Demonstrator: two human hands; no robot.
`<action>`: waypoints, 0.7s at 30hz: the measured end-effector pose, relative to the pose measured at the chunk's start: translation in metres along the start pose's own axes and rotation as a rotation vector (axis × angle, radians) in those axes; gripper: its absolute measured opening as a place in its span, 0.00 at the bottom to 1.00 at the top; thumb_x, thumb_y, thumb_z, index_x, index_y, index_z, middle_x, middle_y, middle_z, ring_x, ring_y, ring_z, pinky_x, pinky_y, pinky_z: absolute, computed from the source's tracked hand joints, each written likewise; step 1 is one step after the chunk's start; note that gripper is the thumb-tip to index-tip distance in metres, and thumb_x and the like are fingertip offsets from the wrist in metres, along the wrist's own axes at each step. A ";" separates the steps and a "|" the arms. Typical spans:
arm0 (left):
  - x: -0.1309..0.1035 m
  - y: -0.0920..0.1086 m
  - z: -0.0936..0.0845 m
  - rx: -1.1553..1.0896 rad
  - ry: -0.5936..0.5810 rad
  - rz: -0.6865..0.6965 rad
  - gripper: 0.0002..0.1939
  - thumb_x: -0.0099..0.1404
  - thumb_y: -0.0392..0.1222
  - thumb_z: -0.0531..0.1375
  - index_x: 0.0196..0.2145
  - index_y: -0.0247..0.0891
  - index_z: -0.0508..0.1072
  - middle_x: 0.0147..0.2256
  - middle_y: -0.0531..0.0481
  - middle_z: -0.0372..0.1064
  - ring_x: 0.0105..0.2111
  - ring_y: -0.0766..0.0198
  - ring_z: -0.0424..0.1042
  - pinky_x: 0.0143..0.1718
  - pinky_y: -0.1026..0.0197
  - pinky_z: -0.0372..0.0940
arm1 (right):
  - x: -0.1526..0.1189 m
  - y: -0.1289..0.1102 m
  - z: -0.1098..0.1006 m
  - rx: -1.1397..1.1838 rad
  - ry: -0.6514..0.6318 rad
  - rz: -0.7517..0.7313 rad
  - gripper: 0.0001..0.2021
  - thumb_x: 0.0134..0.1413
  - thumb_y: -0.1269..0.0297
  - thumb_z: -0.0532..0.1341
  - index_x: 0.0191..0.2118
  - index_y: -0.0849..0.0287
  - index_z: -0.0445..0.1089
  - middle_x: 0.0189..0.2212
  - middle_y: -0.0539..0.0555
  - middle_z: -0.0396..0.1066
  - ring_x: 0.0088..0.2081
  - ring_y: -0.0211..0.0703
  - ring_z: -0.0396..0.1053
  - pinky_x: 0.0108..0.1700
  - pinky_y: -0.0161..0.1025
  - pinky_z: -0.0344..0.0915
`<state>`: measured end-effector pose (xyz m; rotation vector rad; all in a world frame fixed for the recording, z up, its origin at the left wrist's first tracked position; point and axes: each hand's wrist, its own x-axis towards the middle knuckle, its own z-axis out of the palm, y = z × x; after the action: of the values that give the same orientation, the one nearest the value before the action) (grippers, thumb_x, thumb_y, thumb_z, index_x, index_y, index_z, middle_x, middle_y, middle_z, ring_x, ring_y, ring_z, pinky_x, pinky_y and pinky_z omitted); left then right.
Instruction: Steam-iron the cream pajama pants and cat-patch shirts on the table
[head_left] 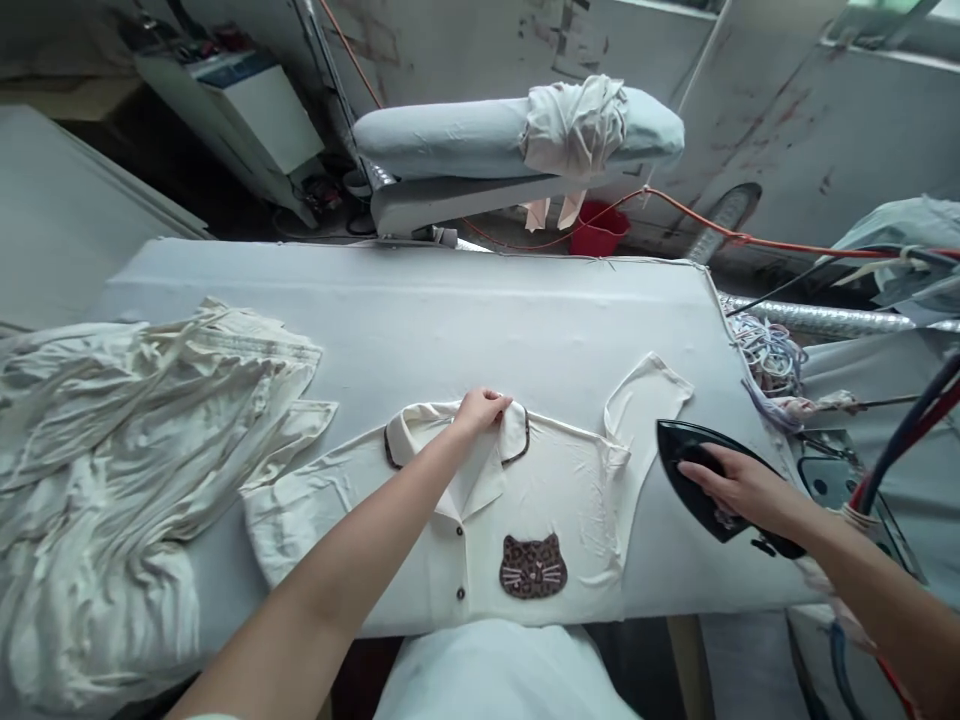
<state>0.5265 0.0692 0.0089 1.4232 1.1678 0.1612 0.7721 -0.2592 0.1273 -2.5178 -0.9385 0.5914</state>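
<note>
A cream button-up shirt point(559, 490) lies front side up on the padded ironing table point(480, 320). It has dark-edged collar flaps, dark buttons and a leopard-print cat-face patch point(533, 567). My left hand point(484, 408) pinches the collar point(514, 432) at its upper right side. Wrapped round the handle of a black iron point(694, 470), my right hand point(727, 480) is to the right of the shirt, near its sleeve point(649, 390). The iron's soleplate is hidden, and it points to the upper left.
Crumpled cream garments point(127, 480) are heaped at the table's left. Beyond the far edge stands a padded sleeve board point(450, 135) with a bunched cloth point(577, 125) on it. Behind are a red bucket point(600, 230) and an orange hose point(697, 222). Dark cables point(911, 440) hang at the right.
</note>
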 end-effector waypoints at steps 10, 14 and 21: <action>0.007 0.012 -0.015 0.209 -0.003 0.122 0.09 0.51 0.37 0.68 0.28 0.38 0.70 0.24 0.54 0.70 0.26 0.65 0.69 0.28 0.66 0.60 | 0.031 -0.174 0.117 -0.031 -0.319 -0.039 0.18 0.62 0.47 0.57 0.39 0.58 0.71 0.27 0.55 0.74 0.25 0.44 0.68 0.28 0.38 0.57; 0.016 0.014 -0.021 0.218 -0.140 0.109 0.09 0.54 0.38 0.68 0.30 0.37 0.70 0.23 0.54 0.71 0.25 0.66 0.71 0.28 0.66 0.63 | 0.001 -0.192 0.134 0.054 -0.312 -0.088 0.22 0.61 0.41 0.55 0.37 0.57 0.71 0.31 0.56 0.75 0.30 0.46 0.70 0.31 0.39 0.59; 0.036 0.023 -0.019 0.374 -0.237 0.181 0.07 0.58 0.37 0.65 0.36 0.35 0.74 0.25 0.52 0.73 0.26 0.66 0.71 0.28 0.66 0.63 | -0.041 -0.239 0.192 -0.018 -0.436 -0.043 0.15 0.59 0.48 0.60 0.39 0.56 0.71 0.36 0.58 0.77 0.38 0.52 0.74 0.35 0.40 0.61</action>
<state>0.5434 0.1129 0.0134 1.8234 0.9018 -0.1047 0.5220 -0.0805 0.0935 -2.4203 -1.1426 1.1525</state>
